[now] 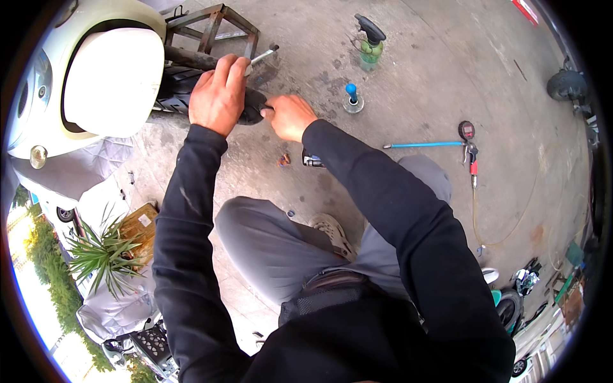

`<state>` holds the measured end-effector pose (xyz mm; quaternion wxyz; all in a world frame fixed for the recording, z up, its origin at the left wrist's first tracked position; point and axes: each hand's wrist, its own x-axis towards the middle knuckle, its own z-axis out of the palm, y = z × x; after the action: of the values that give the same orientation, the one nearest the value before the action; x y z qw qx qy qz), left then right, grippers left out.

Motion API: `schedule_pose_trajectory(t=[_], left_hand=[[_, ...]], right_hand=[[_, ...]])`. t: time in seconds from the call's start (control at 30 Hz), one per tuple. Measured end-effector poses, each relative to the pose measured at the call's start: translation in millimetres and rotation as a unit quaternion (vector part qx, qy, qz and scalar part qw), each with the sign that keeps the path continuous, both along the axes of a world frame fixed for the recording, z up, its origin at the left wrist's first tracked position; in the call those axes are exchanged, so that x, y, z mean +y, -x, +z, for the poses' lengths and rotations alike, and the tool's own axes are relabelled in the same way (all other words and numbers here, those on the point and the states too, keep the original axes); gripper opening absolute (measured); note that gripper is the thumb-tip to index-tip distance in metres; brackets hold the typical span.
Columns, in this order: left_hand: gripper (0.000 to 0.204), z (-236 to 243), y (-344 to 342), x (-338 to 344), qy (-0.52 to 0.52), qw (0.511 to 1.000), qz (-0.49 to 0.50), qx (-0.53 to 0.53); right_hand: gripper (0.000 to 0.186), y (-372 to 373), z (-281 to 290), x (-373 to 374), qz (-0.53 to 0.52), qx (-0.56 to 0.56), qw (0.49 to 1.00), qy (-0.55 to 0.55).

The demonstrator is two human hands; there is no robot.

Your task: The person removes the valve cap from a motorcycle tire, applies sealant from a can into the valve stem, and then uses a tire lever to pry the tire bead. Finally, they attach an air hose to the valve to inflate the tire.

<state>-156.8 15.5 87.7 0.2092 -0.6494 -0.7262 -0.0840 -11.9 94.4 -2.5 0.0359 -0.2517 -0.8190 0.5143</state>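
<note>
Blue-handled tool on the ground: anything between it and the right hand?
Head view: only bare stained concrete lies between the blue-handled tool and the right hand, which grips a small tool at the tyre.

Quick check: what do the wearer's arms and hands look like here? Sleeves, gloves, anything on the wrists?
Both arms wear long black sleeves down to the wrists, plain apart from a few faint light scuffs on the left sleeve. The left hand and right hand are bare: no gloves. No watch, band or ring shows in this view. The right sleeve looks unmarked.
</note>
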Motion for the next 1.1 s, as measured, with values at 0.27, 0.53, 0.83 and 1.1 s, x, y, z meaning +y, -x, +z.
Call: schedule_pose_trajectory(t=[0.27, 0.53, 0.83, 1.1], left_hand=[[0.044, 5.9, 7.7, -6.2, -0.014, 1.000, 0.013, -0.014], [0.044, 3.4, 6.4, -9.7, -0.028, 0.999, 0.018, -0.025], [0.037, -7.4, -32.5, -23.9, -0.099, 0.989, 0.010, -0.106], [0.038, -19.6, -27.5, -41.0, -0.167, 0.980, 0.044, -0.101]], right_hand=[[0.030, -88.1, -58.5, 18.9, 0.089, -0.247, 0.961, -0.089], [0.023, -117.6, -99.8, 4.2, 0.135, -0.269, 0.924, -0.237], [0.030, -72.4, -51.5, 94.5, 0.031, -0.134, 0.869, -0.475], [0.021, -79.2, -30.8, 117.0, 0.087, -0.213, 0.917, -0.326]])
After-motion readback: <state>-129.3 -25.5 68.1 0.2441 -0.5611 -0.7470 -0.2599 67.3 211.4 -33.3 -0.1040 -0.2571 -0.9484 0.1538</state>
